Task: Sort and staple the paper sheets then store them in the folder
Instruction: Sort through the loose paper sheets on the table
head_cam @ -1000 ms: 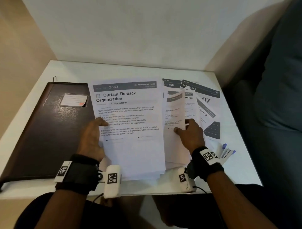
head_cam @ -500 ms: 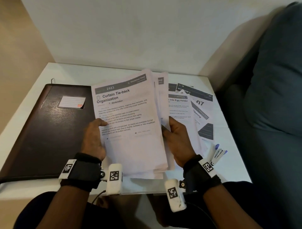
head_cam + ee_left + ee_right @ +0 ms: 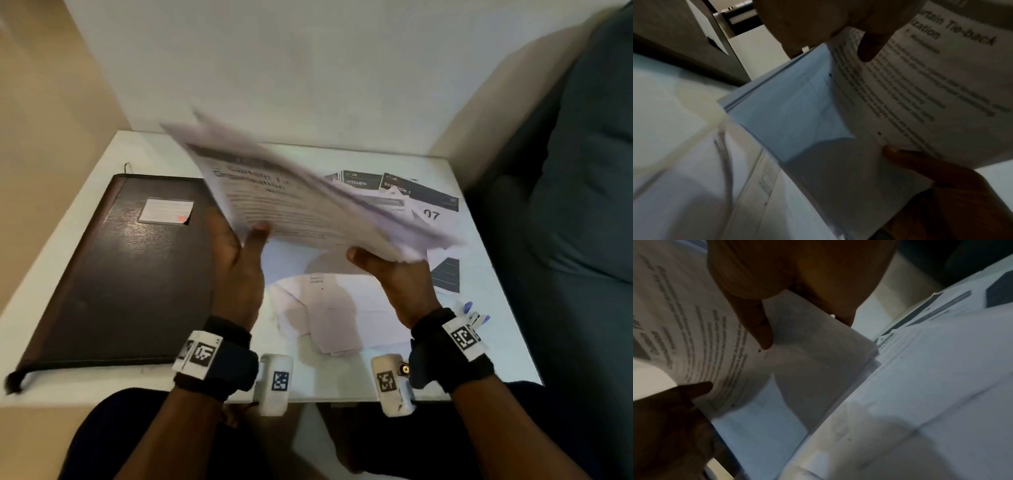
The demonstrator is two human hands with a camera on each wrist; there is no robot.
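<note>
A stack of printed paper sheets (image 3: 301, 205) hangs tilted and blurred above the white table (image 3: 68, 274). My left hand (image 3: 246, 236) grips its near left edge, thumb on the top "Curtain Tie-back" page (image 3: 900, 91). My right hand (image 3: 373, 263) grips the near right corner, thumb on top (image 3: 760, 331), fingers hidden under the sheets. The dark brown folder (image 3: 120, 267) lies shut on the left of the table. More loose sheets (image 3: 342, 308) lie flat under the lifted stack. A white and blue stapler (image 3: 476, 315) lies by my right wrist.
Printed sheets with dark headers (image 3: 421, 195) are fanned out at the table's back right. A grey-blue sofa cushion (image 3: 582, 205) borders the table on the right. A white wall (image 3: 308, 68) closes off the back edge.
The stack has come up off the table in both hands and tipped, its far edge swinging up. My right hand went from pressing the sheets to gripping the stack's corner.
</note>
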